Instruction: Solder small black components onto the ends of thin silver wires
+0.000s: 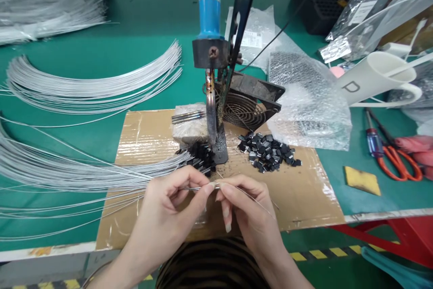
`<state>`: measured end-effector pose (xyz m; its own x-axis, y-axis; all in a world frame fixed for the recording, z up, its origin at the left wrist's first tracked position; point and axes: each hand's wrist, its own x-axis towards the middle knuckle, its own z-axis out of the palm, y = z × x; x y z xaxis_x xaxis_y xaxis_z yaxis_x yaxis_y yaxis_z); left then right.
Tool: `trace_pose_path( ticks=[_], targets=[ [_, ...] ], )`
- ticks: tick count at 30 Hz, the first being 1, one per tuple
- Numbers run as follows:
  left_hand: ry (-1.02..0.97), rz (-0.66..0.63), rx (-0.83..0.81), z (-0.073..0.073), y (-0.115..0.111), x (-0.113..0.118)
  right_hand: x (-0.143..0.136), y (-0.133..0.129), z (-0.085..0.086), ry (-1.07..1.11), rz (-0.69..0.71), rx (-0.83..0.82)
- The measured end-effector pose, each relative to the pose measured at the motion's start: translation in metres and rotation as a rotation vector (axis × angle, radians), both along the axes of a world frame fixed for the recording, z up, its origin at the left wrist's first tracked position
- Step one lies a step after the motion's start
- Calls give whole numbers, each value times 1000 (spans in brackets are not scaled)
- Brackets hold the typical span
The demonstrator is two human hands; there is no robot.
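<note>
Together, left hand (169, 210) and right hand (252, 212), half-curled, pinch thin wire (194, 188)

There are two hands (177, 217), one soldering iron (209, 16), one fan (246, 104), one mug (368, 77).

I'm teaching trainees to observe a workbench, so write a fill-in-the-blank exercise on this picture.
A flat brown sheet of ____ lies beneath the left hand and right hand, which pinch thin grey strands.
The blue-handled soldering iron is clamped pointing ____.
The white cylindrical mug bears the letter ____.
The rectangular yellow sponge lies to the ____ of the pile of small black pieces.

Missing words: cardboard; down; D; right.
</note>
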<state>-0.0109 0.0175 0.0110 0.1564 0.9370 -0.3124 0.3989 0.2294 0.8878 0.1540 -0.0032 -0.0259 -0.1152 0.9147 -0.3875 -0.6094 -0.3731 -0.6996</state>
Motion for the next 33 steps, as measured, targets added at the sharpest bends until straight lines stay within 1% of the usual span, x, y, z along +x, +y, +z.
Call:
trace_pose_path(
  ticks=[5, 10, 15, 18, 21, 25, 29, 33],
  targets=[
    [-2, -35, 9, 1, 0, -2, 1, 1, 1, 57, 16, -37],
    [23, 6, 31, -1, -2, 1, 1, 0, 1, 97, 8, -38],
    [32, 1, 107, 1, -4, 4, -1, 0, 0, 101, 3, -27],
    [31, -1, 165, 2, -4, 6, -3, 0, 1, 107, -23, -38],
    [59, 18, 220, 2, -3, 10, -5, 0, 2, 125, -55, -55],
    [63, 60, 265, -1, -6, 15, -9, -1, 3, 125, -92, -75],
    [26, 100, 254, -5, -9, 17, -11, -1, 4, 131, -111, -79],
    [6, 148, 194, -5, -7, 17, -9, -1, 3, 132, -102, -46]
  ],
)
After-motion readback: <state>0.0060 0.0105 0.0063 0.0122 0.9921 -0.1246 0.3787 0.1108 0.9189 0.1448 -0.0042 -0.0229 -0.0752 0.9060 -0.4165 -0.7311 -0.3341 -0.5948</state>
